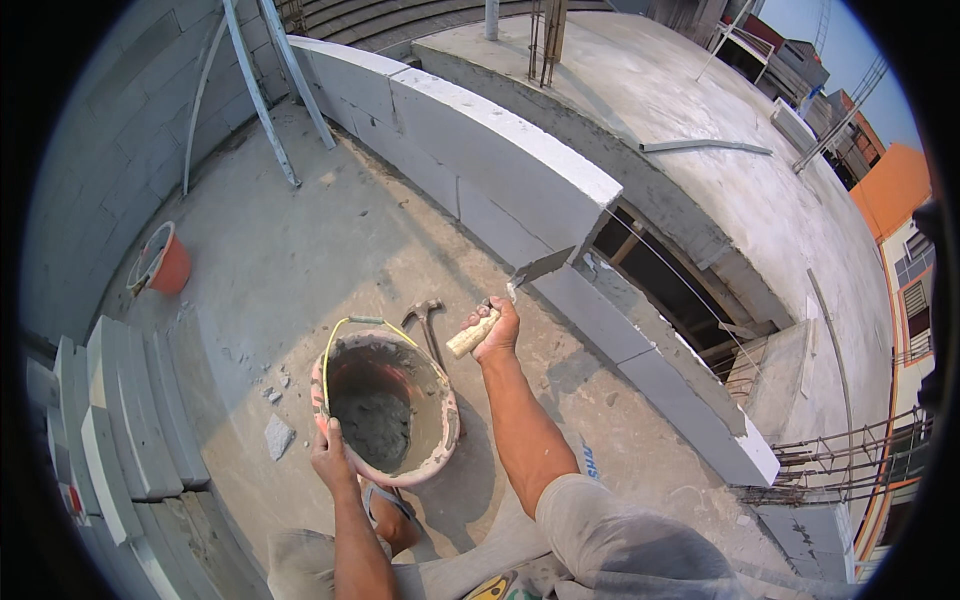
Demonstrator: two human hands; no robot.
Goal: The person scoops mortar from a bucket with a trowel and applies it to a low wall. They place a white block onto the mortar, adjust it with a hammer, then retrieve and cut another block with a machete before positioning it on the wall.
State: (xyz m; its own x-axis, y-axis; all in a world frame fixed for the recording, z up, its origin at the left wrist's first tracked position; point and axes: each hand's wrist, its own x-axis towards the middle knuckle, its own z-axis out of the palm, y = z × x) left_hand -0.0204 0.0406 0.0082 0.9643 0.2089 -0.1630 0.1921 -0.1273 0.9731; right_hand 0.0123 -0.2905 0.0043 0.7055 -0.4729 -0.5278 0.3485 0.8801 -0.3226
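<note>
My right hand (497,330) is closed around the pale handle of a trowel (545,264). Its flat blade points away to the right, close to the end of the upper course of a white block wall (520,165). My left hand (331,455) grips the near left rim of a bucket (446,441) crusted with mortar. Grey wet mortar (378,432) lies in the bottom of that bucket, and a yellow handle (328,350) runs over its far side. Just beyond the bucket a hammer (426,325) rests on the concrete floor.
A second, orange bucket (172,266) stands at the far left. Stacked blocks (130,410) fill the lower left. Metal props (262,95) lean at the back. A string (680,278) runs along the lower course, beside an opening (650,260). Rebar (850,460) sticks out at right.
</note>
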